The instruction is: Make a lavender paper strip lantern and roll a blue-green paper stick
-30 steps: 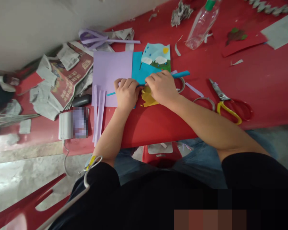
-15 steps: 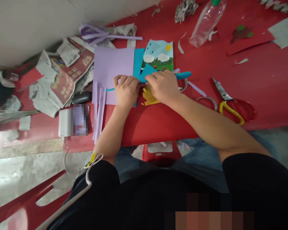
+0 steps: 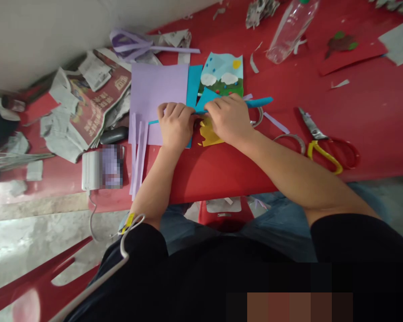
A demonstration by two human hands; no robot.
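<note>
My left hand (image 3: 177, 124) is closed round the thin part of a long blue paper roll (image 3: 262, 102), above the lilac paper sheet (image 3: 159, 85). The roll's narrow tip pokes out to its left. My right hand (image 3: 231, 118) curls over the same roll farther right, and the thicker end sticks out beyond it. Between the hands stands a flat blue flap (image 3: 206, 98) of paper. Whatever lies inside the roll is hidden. Under my right hand is a ragged yellow paper piece (image 3: 211, 133). A painted landscape card (image 3: 221, 74) lies just behind.
Yellow-and-red-handled scissors (image 3: 319, 136) and a tape roll (image 3: 293, 142) lie on the right. A clear bottle (image 3: 290, 33) stands behind. Newspaper (image 3: 94, 103), lilac strips (image 3: 138, 154) and a white device (image 3: 91, 171) are on the left of the red table (image 3: 215, 174).
The blue roll's thick end reaches slightly farther right and higher. Both hands keep nearly the same place and grip; the whole view has shifted slightly.
</note>
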